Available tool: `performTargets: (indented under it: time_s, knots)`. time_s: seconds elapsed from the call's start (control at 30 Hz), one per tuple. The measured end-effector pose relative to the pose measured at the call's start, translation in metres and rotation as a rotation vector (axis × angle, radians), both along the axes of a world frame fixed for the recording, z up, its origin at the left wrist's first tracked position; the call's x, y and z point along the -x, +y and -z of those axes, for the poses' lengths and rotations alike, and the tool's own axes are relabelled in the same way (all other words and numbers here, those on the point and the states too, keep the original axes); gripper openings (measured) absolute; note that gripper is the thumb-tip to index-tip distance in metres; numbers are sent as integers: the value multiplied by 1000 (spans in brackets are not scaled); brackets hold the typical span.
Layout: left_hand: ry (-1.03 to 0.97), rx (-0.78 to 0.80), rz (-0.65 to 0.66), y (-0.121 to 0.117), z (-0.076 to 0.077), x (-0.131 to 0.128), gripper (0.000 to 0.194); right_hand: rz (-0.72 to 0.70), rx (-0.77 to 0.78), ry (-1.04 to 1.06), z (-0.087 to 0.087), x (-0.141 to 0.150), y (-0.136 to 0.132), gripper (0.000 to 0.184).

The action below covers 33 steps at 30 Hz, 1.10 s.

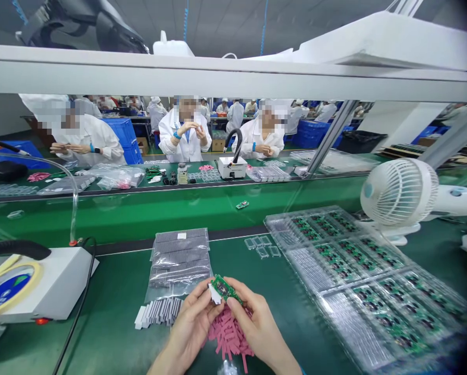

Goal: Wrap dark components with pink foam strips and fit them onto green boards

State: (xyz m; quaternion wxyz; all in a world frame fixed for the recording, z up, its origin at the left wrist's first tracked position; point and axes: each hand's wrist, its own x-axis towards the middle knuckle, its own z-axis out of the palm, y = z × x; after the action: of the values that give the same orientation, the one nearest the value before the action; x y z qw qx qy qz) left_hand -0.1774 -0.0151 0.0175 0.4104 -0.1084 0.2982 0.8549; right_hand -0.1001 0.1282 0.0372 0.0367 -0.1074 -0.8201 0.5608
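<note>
Between my two hands is a small green circuit board (224, 288), held above the bench. My right hand (252, 317) pinches the board at its right end. A small white piece (214, 295) sits against the board's left end, between the fingertips of my left hand (194, 315). Under my hands lies a heap of pink foam strips (229, 333), partly hidden by them. To the left, a row of grey-white foam blocks (159, 312) lies near my left wrist. Just beyond it is a clear bag of packed grey strips (180, 260).
Clear trays of circuit boards (323, 289) cover the right side, with a white fan (401, 190) behind. Small clear plastic frames (262, 245) lie ahead. A white machine (57, 284) with a black cable stands left. Across the green divider (171, 205), several people in white work.
</note>
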Motion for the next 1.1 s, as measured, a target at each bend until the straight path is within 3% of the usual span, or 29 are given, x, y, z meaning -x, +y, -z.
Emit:
performTargets:
  time_s: [0.57,0.93,1.1]
  knots:
    - [26,-32,17,-1,5,-3,23,37,-3,-4,3,-1,-6,48]
    - [34,-58,20,-1,8,-4,21,31,-84,-44,8,-4,-4,48]
    - [2,10,-6,-1,9,-6,21,-1,-136,-70,5,-6,-6,47]
